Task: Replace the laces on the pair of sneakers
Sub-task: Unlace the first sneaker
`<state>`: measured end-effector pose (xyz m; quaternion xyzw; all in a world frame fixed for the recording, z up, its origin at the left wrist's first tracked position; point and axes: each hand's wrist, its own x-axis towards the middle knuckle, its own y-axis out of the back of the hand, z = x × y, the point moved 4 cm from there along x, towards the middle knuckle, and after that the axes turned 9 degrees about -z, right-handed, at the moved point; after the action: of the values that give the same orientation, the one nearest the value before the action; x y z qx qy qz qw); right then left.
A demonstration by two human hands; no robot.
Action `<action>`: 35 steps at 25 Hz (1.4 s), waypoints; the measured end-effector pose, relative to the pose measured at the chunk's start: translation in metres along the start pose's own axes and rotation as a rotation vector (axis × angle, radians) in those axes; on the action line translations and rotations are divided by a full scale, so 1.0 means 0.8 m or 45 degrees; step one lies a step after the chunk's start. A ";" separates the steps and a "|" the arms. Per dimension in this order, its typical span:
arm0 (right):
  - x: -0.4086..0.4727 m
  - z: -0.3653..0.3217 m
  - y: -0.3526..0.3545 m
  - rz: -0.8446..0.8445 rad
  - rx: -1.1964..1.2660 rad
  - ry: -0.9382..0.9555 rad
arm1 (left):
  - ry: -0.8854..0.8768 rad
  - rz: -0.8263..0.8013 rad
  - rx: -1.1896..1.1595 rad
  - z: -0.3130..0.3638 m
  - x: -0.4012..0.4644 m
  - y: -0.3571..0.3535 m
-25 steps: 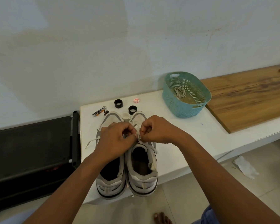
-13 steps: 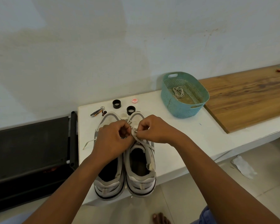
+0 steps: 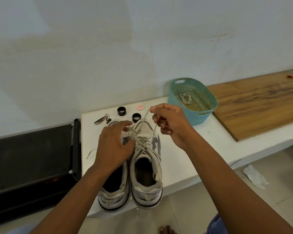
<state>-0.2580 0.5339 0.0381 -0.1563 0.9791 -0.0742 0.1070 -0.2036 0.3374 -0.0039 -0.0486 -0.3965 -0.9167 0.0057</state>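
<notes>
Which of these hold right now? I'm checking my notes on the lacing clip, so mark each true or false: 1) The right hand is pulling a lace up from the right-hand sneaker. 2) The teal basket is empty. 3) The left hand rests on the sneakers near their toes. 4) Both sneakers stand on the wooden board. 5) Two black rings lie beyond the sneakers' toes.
1) True: the right hand pinches the lace raised from the right-hand sneaker.
2) False: the teal basket holds a coiled lace.
3) True: the left hand lies over the left-hand sneaker, fingertips near the toe.
4) False: they stand on the white counter, beside the wooden board.
5) True: two black rings lie there.
</notes>
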 end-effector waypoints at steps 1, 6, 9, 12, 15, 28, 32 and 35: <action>0.000 -0.003 0.001 -0.042 0.047 0.048 | -0.064 -0.049 -0.003 0.006 0.000 -0.004; 0.000 -0.018 0.010 -0.128 0.240 0.244 | -0.124 -0.089 0.103 0.012 -0.003 -0.014; -0.001 -0.026 0.024 -0.101 0.484 0.333 | 0.053 0.070 0.077 0.006 -0.001 0.001; -0.002 -0.027 0.043 0.039 0.640 0.312 | 0.221 0.200 0.224 -0.003 -0.003 0.019; -0.002 -0.019 0.054 0.282 0.055 0.151 | 0.237 0.246 0.237 -0.011 0.000 0.031; 0.006 0.033 0.036 -0.079 -1.484 -0.201 | 0.141 0.204 0.324 -0.014 0.003 0.032; -0.001 0.024 0.015 -0.172 -1.550 -0.139 | -0.108 0.015 0.189 -0.007 0.007 0.022; -0.007 0.034 -0.003 -0.368 -1.602 -0.317 | -0.317 -0.169 0.216 0.007 0.004 0.000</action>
<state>-0.2457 0.5307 0.0135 -0.3263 0.7851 0.5175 0.0967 -0.2068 0.3414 -0.0001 -0.1347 -0.4725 -0.8652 -0.1000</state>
